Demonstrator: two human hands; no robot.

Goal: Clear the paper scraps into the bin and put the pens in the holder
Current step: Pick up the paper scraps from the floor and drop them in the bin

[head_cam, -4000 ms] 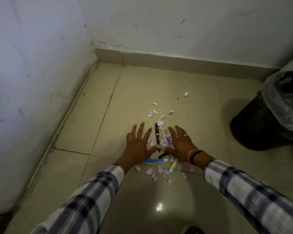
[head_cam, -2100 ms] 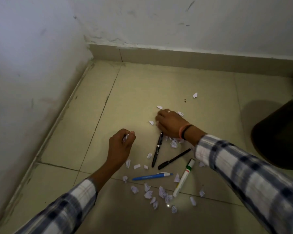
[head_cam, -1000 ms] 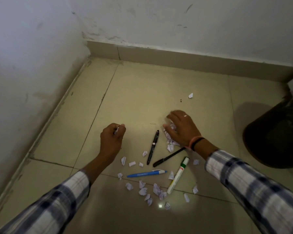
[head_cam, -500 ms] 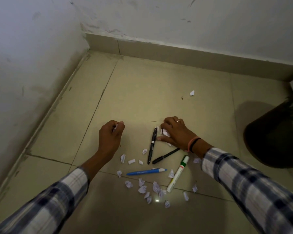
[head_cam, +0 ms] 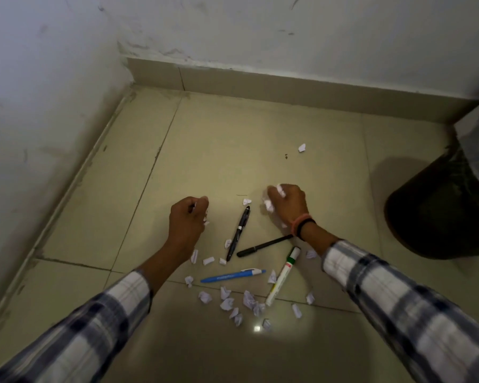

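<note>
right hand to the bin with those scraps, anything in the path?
Nothing visible. The right hand, closed on paper scraps, has only bare floor between it and the bin at the right edge. The pens lie nearer the camera, off that line. The bin's opening is mostly cut off by the frame.

Both arms reach forward and down from plaid sleeves, forearms bare past the cuffs. The left hand (head_cam: 187,219) is curled into a loose fist, knuckles up, with bits of white paper showing between its fingers. The right hand (head_cam: 288,203) is likewise closed around white paper, its back turned upward, and its wrist wears an orange band and a black band.
</note>
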